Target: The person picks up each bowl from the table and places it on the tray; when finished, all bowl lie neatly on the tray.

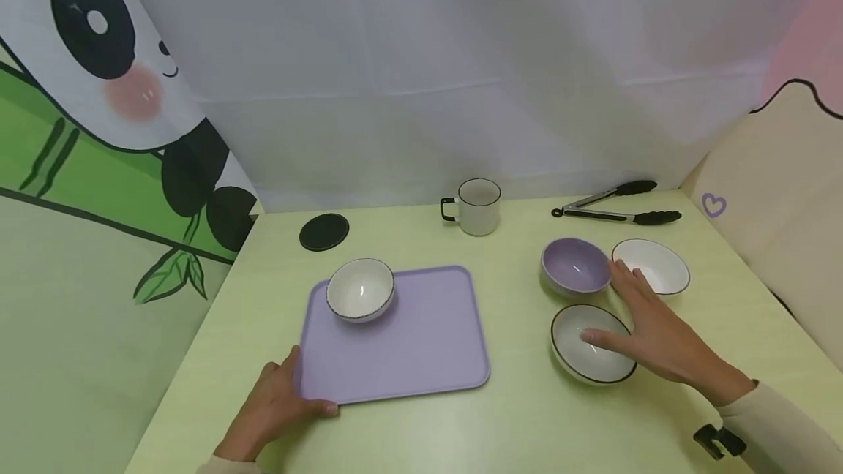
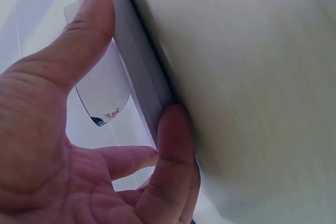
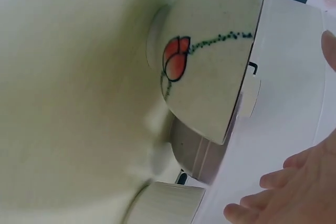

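My left hand (image 1: 276, 401) grips the near left corner of a purple tray (image 1: 421, 342), thumb along the near edge and fingers at the left side. In the left wrist view, fingers (image 2: 176, 135) press on the tray's edge. A white bowl (image 1: 360, 291) with a dark rim stands on the tray's far left part. Over the near right bowls, my right hand (image 1: 665, 339) is spread with nothing held. Its thumb overlaps a white dark-rimmed bowl (image 1: 586, 353), which shows a red flower (image 3: 176, 59) on its side. The fingertips are close to a purple bowl (image 1: 573, 265).
An oval white dish (image 1: 658, 265) lies right of the purple bowl. Behind it are black-tipped tongs (image 1: 599, 216), spread apart. A white mug (image 1: 479, 211) with a black handle stands at the back near the white cloth (image 1: 421, 93). A black round coaster (image 1: 324, 231) lies back left.
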Action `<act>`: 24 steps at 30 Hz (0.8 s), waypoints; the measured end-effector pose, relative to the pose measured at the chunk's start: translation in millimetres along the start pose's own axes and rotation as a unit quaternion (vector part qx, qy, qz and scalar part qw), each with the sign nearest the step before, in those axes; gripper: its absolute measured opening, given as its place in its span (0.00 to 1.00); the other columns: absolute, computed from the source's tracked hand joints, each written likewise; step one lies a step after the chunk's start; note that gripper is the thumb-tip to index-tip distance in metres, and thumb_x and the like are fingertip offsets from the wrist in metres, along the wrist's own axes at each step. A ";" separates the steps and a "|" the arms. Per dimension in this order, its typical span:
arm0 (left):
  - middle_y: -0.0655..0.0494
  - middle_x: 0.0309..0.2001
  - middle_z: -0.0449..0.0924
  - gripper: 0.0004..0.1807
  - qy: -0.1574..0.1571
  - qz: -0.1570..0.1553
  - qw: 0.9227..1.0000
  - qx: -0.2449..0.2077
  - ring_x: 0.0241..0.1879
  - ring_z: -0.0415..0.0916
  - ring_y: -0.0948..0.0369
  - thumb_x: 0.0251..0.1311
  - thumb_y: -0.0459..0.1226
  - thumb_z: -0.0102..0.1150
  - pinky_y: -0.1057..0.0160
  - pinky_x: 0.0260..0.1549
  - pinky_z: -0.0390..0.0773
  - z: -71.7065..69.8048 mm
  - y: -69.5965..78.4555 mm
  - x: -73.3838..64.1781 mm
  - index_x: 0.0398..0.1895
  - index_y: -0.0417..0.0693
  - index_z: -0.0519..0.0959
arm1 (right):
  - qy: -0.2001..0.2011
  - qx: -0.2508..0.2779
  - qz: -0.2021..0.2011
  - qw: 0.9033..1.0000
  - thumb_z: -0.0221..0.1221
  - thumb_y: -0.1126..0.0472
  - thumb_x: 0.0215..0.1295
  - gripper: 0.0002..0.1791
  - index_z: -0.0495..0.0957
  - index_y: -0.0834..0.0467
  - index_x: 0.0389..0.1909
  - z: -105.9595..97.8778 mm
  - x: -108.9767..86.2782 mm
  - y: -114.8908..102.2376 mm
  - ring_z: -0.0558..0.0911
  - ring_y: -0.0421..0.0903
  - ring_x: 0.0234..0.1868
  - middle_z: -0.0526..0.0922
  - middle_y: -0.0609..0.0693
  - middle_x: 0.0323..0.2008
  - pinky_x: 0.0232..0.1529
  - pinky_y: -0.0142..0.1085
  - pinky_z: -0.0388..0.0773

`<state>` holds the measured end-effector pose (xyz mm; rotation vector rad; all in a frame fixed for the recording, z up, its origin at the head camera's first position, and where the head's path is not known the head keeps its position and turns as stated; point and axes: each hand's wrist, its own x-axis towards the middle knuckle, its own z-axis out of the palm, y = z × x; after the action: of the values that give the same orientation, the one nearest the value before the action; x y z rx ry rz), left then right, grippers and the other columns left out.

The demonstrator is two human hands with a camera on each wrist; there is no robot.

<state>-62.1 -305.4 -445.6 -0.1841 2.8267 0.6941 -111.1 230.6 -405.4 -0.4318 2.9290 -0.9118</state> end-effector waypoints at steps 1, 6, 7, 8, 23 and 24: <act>0.29 0.51 0.69 0.73 0.000 -0.001 1.000 -0.001 0.46 0.69 0.46 0.32 0.59 0.82 0.44 0.50 0.71 -0.5 -0.1 0.0 0.73 0.23 0.52 | -0.004 0.012 0.003 1.000 0.66 0.38 0.62 0.62 0.32 0.48 0.81 0.2 -2.4 1.2 0.36 0.65 0.77 0.35 0.59 0.79 0.60 0.73 0.48; 0.28 0.52 0.69 0.75 0.001 -0.007 1.000 -0.012 0.46 0.69 0.47 0.31 0.59 0.83 0.43 0.51 0.71 -1.3 -1.1 1.0 0.74 0.23 0.51 | -0.011 0.072 0.020 0.997 0.67 0.42 0.62 0.62 0.30 0.44 0.81 5.4 -12.7 7.8 0.46 0.72 0.74 0.39 0.61 0.79 0.59 0.73 0.51; 0.28 0.51 0.69 0.75 0.002 -0.006 1.000 -0.016 0.46 0.69 0.47 0.30 0.58 0.83 0.43 0.51 0.71 -0.7 -1.7 1.3 0.74 0.23 0.51 | -0.011 0.085 0.022 0.996 0.67 0.44 0.63 0.61 0.30 0.43 0.81 6.9 -14.6 9.7 0.48 0.73 0.73 0.40 0.61 0.79 0.58 0.73 0.52; 0.29 0.51 0.69 0.75 0.003 -0.006 1.000 -0.019 0.46 0.69 0.47 0.29 0.58 0.84 0.43 0.52 0.70 0.3 -2.4 1.5 0.74 0.23 0.51 | -0.012 0.097 0.025 0.995 0.68 0.45 0.63 0.61 0.30 0.42 0.81 8.6 -16.7 11.7 0.49 0.74 0.73 0.41 0.60 0.79 0.57 0.73 0.52; 0.32 0.49 0.70 0.76 0.007 -0.029 0.999 -0.031 0.43 0.70 0.49 0.26 0.58 0.85 0.44 0.51 0.71 2.8 -3.1 1.2 0.74 0.26 0.53 | -0.069 0.228 -0.036 0.971 0.62 0.65 0.64 0.53 0.37 0.65 0.79 27.4 -26.2 50.9 0.61 0.41 0.71 0.46 0.72 0.75 0.52 0.21 0.63; 0.32 0.49 0.70 0.76 0.007 -0.031 0.999 -0.031 0.43 0.70 0.49 0.26 0.58 0.84 0.44 0.51 0.71 2.2 -2.9 1.2 0.75 0.26 0.53 | -0.071 0.238 -0.044 0.968 0.63 0.66 0.63 0.53 0.38 0.66 0.79 28.6 -25.6 52.4 0.60 0.32 0.69 0.47 0.73 0.75 0.52 0.21 0.63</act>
<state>-62.3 -307.0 -449.1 -0.2860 2.8015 0.7700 -96.1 263.2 -459.6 -0.5639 2.4633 -1.4723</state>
